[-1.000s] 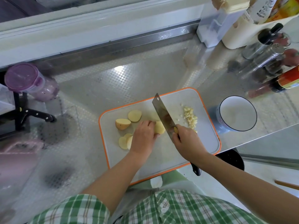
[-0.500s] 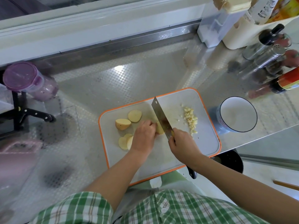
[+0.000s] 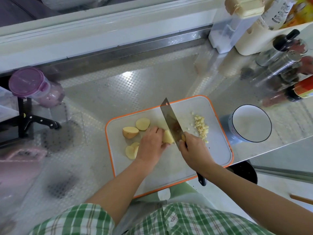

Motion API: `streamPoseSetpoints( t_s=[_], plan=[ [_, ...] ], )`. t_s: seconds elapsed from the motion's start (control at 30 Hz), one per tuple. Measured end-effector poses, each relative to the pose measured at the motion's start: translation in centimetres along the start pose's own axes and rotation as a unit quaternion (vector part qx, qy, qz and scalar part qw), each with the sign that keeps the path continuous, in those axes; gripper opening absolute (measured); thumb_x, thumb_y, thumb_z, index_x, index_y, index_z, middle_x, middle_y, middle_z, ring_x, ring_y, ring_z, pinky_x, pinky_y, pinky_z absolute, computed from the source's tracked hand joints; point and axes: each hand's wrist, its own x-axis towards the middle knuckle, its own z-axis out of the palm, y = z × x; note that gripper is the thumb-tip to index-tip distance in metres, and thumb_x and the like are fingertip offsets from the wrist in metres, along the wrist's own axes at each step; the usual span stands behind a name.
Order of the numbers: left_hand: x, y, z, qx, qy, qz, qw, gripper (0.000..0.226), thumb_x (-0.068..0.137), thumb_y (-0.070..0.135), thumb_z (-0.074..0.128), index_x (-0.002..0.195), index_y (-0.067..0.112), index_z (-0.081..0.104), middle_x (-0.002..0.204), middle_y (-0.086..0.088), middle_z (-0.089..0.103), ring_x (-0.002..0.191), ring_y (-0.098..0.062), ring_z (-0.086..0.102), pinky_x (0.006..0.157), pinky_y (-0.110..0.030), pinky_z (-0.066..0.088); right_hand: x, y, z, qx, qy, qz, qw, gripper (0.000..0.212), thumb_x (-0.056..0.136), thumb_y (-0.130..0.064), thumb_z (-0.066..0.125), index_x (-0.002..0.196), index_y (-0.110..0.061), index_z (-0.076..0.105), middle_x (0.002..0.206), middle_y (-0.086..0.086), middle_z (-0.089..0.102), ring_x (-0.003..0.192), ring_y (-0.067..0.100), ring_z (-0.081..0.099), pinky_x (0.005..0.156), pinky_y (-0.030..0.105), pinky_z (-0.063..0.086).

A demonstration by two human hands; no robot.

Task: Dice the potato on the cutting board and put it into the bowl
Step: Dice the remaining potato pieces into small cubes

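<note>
Plainly, the risk sits at the fingers: the left hand (image 3: 152, 141) curls over a potato wedge (image 3: 167, 137) near the middle of the cutting board (image 3: 216, 150), its fingertips just beside the knife (image 3: 171, 122), whose handle the right hand (image 3: 193, 150) grips firmly. If the rounded wedge rolls or the blade drifts left, a finger could get nicked. Other potato chunks (image 3: 130, 132) wait at the board's left, and the dice (image 3: 201, 127) could scatter before reaching the bowl (image 3: 250, 123) on the tabletop.

Open surface (image 3: 135, 92) behind cutting board (image 3: 218, 150). Potato chunks (image 3: 130, 132) fill board's left side. Diced pile (image 3: 201, 128) sits between cleaver (image 3: 171, 122) and bowl (image 3: 251, 123). Shakers (image 3: 279, 63) crowd behind bowl.
</note>
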Motion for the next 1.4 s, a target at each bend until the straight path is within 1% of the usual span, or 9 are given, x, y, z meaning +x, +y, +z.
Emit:
streamPoseSetpoints(
  t_s=[0.17, 0.3, 0.47, 0.57, 0.7, 0.8, 1.0, 1.23, 1.4],
  plan=[
    [-0.1, 0.1, 0.0, -0.018, 0.007, -0.028, 0.999, 0.031, 0.073, 0.024, 0.08, 0.095, 0.009, 0.064, 0.092, -0.008, 0.06, 0.088, -0.025, 0.056, 0.074, -0.034, 0.046, 0.0, -0.3, -0.3, -0.037, -0.037, -0.002, 0.999, 0.025, 0.096, -0.017, 0.041, 0.072, -0.016, 0.035, 0.064, 0.002, 0.043, 0.059, 0.024, 0.041, 0.053, 0.033, 0.03],
    [0.1, 0.2, 0.0, -0.034, 0.001, -0.038, 0.999, 0.025, 0.075, 0.021, 0.078, 0.094, 0.011, 0.066, 0.093, -0.006, 0.061, 0.088, -0.022, 0.055, 0.075, -0.032, 0.043, -0.1, -0.2, 0.5, -0.04, -0.042, 0.016, 0.998, 0.02, 0.095, -0.017, 0.041, 0.076, -0.011, 0.041, 0.067, 0.005, 0.047, 0.062, 0.026, 0.046, 0.053, 0.035, 0.034],
    [0.3, 0.0, 0.3, -0.052, -0.003, -0.046, 0.998, 0.023, 0.072, 0.016, 0.079, 0.091, 0.009, 0.068, 0.089, -0.007, 0.061, 0.085, -0.024, 0.055, 0.073, -0.034, 0.044, -0.3, -0.6, 1.2, -0.02, -0.034, 0.021, 0.999, 0.03, 0.095, -0.014, 0.042, 0.067, -0.018, 0.029, 0.062, 0.001, 0.038, 0.055, 0.019, 0.035, 0.047, 0.028, 0.019],
    [0.4, 0.0, 0.2, -0.052, -0.005, -0.043, 0.998, 0.021, 0.071, 0.014, 0.078, 0.089, 0.008, 0.068, 0.087, -0.008, 0.061, 0.084, -0.026, 0.056, 0.072, -0.035, 0.043, -0.1, -0.8, 1.7, -0.028, -0.034, 0.026, 0.999, 0.035, 0.096, -0.015, 0.042, 0.066, -0.02, 0.024, 0.063, -0.001, 0.034, 0.058, 0.022, 0.035, 0.048, 0.03, 0.018],
    [0.4, 0.0, 0.1, -0.042, -0.006, -0.039, 0.998, 0.021, 0.075, 0.014, 0.076, 0.094, 0.009, 0.069, 0.091, -0.008, 0.061, 0.087, -0.027, 0.055, 0.075, -0.033, 0.04, -0.4, -0.8, 2.4, -0.033, -0.026, 0.03, 0.999, 0.021, 0.098, -0.016, 0.041, 0.079, -0.013, 0.033, 0.067, -0.002, 0.034, 0.065, 0.027, 0.04, 0.058, 0.034, 0.028],
    [0.5, 0.0, 0.0, -0.034, -0.012, -0.039, 0.999, 0.025, 0.076, 0.017, 0.076, 0.099, 0.01, 0.068, 0.094, -0.008, 0.061, 0.092, -0.026, 0.056, 0.079, -0.034, 0.042, -0.4, -0.7, 2.4, -0.02, -0.014, 0.025, 0.999, 0.018, 0.098, -0.017, 0.041, 0.082, -0.012, 0.035, 0.071, 0.002, 0.04, 0.065, 0.029, 0.043, 0.058, 0.036, 0.032],
    [0.2, 0.2, -0.2, -0.045, -0.002, -0.051, 0.998, 0.028, 0.075, 0.019, 0.078, 0.1, 0.01, 0.066, 0.098, -0.008, 0.061, 0.091, -0.026, 0.057, 0.077, -0.035, 0.044, 0.1, -1.0, 0.5, -0.015, -0.009, 0.005, 1.0, 0.023, 0.096, -0.016, 0.041, 0.074, -0.014, 0.035, 0.065, 0.001, 0.041, 0.063, 0.026, 0.042, 0.054, 0.034, 0.025],
    [0.0, 0.4, -0.1, -0.079, 0.01, -0.079, 0.994, 0.033, 0.075, 0.02, 0.079, 0.104, 0.012, 0.067, 0.1, -0.004, 0.062, 0.091, -0.022, 0.058, 0.077, -0.029, 0.041, -0.3, -1.2, 0.5, -0.046, -0.036, 0.011, 0.998, 0.032, 0.097, -0.017, 0.04, 0.068, -0.021, 0.027, 0.063, -0.001, 0.038, 0.056, 0.017, 0.035, 0.048, 0.029, 0.02],
    [0.1, 0.5, 0.0, -0.093, 0.013, -0.093, 0.991, 0.032, 0.075, 0.017, 0.079, 0.104, 0.012, 0.068, 0.099, -0.003, 0.063, 0.089, -0.02, 0.058, 0.075, -0.023, 0.038, -0.5, -1.3, 1.0, -0.032, -0.032, 0.018, 0.999, 0.023, 0.096, -0.016, 0.041, 0.074, -0.014, 0.035, 0.064, -0.001, 0.039, 0.06, 0.023, 0.038, 0.048, 0.028, 0.021]
  ],
)
